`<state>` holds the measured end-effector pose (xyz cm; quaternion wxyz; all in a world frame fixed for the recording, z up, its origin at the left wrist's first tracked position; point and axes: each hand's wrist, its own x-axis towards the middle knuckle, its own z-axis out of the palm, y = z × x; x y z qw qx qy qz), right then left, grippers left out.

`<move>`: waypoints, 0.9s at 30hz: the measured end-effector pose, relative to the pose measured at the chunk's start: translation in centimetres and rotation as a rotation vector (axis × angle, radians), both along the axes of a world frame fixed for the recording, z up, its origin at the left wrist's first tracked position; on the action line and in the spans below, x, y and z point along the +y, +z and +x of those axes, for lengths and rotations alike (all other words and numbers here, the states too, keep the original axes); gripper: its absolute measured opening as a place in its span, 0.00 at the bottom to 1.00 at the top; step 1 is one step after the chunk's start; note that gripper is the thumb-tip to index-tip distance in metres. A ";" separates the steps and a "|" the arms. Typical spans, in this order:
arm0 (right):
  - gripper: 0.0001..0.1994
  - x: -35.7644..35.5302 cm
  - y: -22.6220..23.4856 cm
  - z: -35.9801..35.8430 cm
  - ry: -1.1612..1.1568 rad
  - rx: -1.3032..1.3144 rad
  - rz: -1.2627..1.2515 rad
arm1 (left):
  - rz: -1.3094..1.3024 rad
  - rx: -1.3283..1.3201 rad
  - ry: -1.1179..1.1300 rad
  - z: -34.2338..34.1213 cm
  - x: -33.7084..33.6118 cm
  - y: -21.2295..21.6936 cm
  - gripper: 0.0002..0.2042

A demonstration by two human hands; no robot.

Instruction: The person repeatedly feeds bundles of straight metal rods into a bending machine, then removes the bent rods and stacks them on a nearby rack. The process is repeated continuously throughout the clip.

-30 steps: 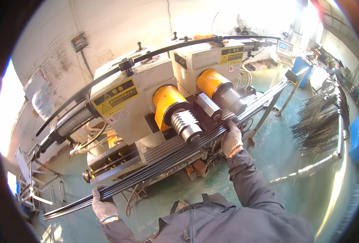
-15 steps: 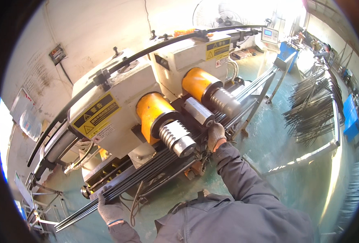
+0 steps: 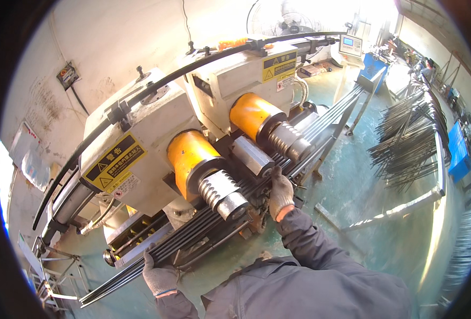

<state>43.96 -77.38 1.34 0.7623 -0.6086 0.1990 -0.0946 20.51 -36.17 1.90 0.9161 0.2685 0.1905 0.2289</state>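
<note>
Long dark rods (image 3: 185, 234) are lying along the front of the machine (image 3: 147, 186), likely stiff, slippery and heavy together, calling for well-spread holds, the left grip (image 3: 160, 275) clamping them toward their left ends, the right grip (image 3: 281, 195) not clearly showing its closure.

smooth metal rods (image 3: 178, 237), rough knit cloth gloves (image 3: 160, 277), glossy painted cylinders (image 3: 190, 155), matt cloth jacket (image 3: 310, 290)

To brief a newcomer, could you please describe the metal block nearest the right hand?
On the large pale machine, two orange cylinders end in ridged, round metal tips. Between the tips, just beyond the right hand, sits a grey metal block. Unlike them, it has flat, faceted sides.
</note>
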 end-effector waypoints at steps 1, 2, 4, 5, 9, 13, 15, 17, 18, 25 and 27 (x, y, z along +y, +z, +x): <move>0.34 0.1 0.1 -0.7 -0.029 -0.022 0.044 | -0.015 0.007 0.065 -0.2 0.4 -0.1 0.19; 0.33 -0.3 -0.1 -1.7 -0.057 0.016 0.088 | -0.024 -0.018 0.105 -0.5 1.4 0.0 0.19; 0.29 -1.7 -1.0 -3.3 -0.076 -0.042 0.021 | 0.055 0.006 0.263 -2.4 5.0 0.6 0.19; 0.28 -2.6 -1.7 -4.3 -0.075 -0.095 0.019 | 0.031 0.153 0.390 -3.4 6.9 1.0 0.19; 0.28 -6.1 -4.7 -7.5 0.041 0.069 0.090 | 0.095 0.125 0.323 -4.4 8.5 0.0 0.18; 0.26 -7.1 -5.7 -8.9 0.059 0.159 0.068 | 0.118 0.129 0.328 -2.4 3.8 -0.5 0.18; 0.26 -6.9 -5.9 -8.9 0.072 0.186 0.092 | 0.018 0.188 0.351 -1.1 1.4 0.2 0.16; 0.23 -6.7 -6.6 -8.5 0.117 0.189 0.104 | -0.002 0.198 0.326 -0.2 -0.8 1.3 0.16; 0.22 -6.7 -7.3 -8.3 0.124 0.200 0.105 | -0.017 0.180 0.269 0.1 -1.8 1.7 0.16; 0.13 -8.9 -17.7 -7.4 0.306 0.297 0.001 | -0.093 0.071 0.231 -1.6 -0.8 3.5 0.21; 0.08 -10.2 -20.6 -8.5 0.316 0.307 0.175 | -0.113 0.048 0.353 -3.8 3.0 3.8 0.20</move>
